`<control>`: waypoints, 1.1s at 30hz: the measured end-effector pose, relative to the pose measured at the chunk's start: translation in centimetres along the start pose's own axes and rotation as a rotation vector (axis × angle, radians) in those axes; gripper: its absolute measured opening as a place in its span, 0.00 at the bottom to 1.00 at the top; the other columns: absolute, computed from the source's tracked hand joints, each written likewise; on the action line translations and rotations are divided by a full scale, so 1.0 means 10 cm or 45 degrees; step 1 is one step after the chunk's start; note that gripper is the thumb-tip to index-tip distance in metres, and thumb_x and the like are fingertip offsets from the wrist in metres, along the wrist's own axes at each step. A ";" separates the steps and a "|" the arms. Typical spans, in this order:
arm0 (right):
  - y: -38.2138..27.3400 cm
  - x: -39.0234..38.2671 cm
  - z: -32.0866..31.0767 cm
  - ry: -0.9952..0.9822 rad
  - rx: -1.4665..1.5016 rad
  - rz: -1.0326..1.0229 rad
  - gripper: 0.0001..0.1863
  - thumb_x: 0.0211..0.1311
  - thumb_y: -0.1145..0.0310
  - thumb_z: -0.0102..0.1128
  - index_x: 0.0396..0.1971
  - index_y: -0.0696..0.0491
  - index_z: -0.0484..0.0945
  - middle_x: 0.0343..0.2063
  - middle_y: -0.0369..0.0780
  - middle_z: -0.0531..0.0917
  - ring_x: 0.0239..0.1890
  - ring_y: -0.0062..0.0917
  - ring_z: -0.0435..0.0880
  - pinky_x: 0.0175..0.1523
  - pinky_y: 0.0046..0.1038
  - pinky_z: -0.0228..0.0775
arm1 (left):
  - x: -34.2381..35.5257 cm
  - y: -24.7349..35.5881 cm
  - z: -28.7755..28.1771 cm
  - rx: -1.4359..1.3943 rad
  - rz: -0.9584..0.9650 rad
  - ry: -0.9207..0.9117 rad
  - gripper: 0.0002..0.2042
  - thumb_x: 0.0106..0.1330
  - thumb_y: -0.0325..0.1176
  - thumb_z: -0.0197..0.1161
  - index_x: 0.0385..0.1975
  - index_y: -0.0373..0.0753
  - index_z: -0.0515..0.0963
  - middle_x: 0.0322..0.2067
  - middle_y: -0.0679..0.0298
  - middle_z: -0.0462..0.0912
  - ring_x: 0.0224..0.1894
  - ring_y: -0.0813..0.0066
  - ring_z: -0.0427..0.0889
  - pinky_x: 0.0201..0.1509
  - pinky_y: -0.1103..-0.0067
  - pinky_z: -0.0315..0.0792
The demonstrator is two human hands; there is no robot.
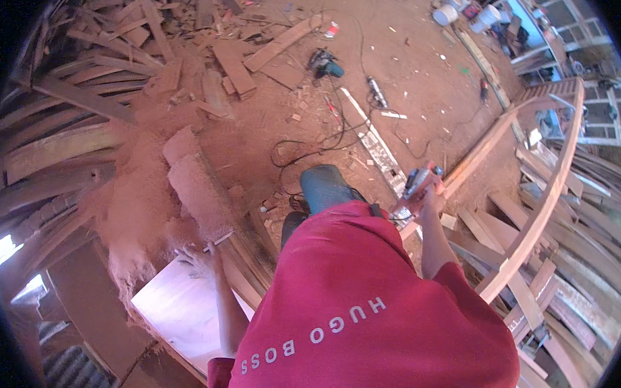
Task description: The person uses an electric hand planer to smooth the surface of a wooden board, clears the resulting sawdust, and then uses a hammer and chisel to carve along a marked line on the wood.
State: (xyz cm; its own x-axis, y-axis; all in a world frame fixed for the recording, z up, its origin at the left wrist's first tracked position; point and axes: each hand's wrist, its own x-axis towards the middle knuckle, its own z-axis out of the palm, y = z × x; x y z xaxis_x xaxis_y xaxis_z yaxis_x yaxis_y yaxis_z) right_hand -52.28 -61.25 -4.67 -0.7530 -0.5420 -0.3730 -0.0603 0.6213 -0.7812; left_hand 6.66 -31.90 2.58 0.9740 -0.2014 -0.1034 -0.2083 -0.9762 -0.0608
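My left hand (201, 262) rests with spread fingers at the far edge of a pale board (161, 302), beside a sawdust-covered timber (198, 191). A thin pale stick (222, 239) lies at its fingertips; I cannot tell whether they touch it. My right hand (431, 199) is closed on a red and grey power tool (418, 181), which sits by a long wooden beam (478, 150) that is part of a curved frame (556, 193). My body in a red shirt fills the lower middle.
Wood offcuts (143, 31) and sawdust pile up at the left. A green power tool (328, 67), cables, a silver cylindrical tool (375, 90) and a long pale strip (369, 141) lie on the floor. Buckets (485, 17) stand at the back right. Planks (565, 292) are stacked at the right.
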 end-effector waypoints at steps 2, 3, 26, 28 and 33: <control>-0.04 0.03 -0.01 0.081 -0.117 -0.105 0.25 0.53 0.62 0.69 0.49 0.59 0.78 0.30 0.40 0.84 0.28 0.25 0.83 0.31 0.32 0.76 | -0.03 0.02 -0.07 -0.026 0.016 -0.008 0.46 0.59 0.60 0.66 0.73 0.40 0.57 0.78 0.59 0.42 0.78 0.44 0.42 0.68 0.33 0.48; -0.05 0.07 -0.01 -0.007 -0.087 -0.070 0.24 0.54 0.62 0.69 0.50 0.56 0.78 0.28 0.39 0.84 0.27 0.25 0.82 0.30 0.31 0.75 | -0.05 0.03 -0.09 -0.044 0.020 -0.022 0.46 0.59 0.60 0.66 0.73 0.40 0.57 0.78 0.59 0.42 0.78 0.44 0.42 0.68 0.33 0.49; -1.97 0.19 5.45 -1.231 -0.949 -1.289 0.31 0.51 0.56 0.73 0.50 0.62 0.78 0.36 0.49 0.87 0.41 0.41 0.87 0.45 0.37 0.78 | 0.50 0.30 0.39 0.145 -0.678 -0.190 0.62 0.57 0.75 0.56 0.76 0.32 0.36 0.77 0.47 0.36 0.79 0.50 0.38 0.78 0.52 0.43; -1.96 0.06 6.45 -1.493 -1.003 -1.145 0.32 0.52 0.57 0.72 0.53 0.62 0.77 0.40 0.52 0.87 0.44 0.42 0.87 0.46 0.38 0.78 | 0.60 0.27 0.27 -0.001 -0.898 -0.490 0.65 0.56 0.74 0.59 0.74 0.25 0.34 0.76 0.40 0.33 0.79 0.46 0.36 0.81 0.63 0.36; -1.59 -0.19 8.70 -1.650 -0.960 -1.407 0.27 0.53 0.62 0.69 0.53 0.54 0.78 0.40 0.53 0.85 0.46 0.45 0.85 0.47 0.40 0.76 | 0.73 0.41 0.09 -0.303 -1.166 -0.531 0.59 0.63 0.64 0.62 0.74 0.27 0.32 0.77 0.45 0.29 0.80 0.54 0.33 0.81 0.72 0.32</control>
State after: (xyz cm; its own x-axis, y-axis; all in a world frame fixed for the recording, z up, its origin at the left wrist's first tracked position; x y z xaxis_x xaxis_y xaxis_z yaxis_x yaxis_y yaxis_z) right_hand 7.16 -119.30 -35.09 0.7091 -0.6385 -0.2991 -0.6271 -0.3772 -0.6815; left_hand 12.88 -37.33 0.70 0.6330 0.6266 -0.4546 0.6644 -0.7411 -0.0963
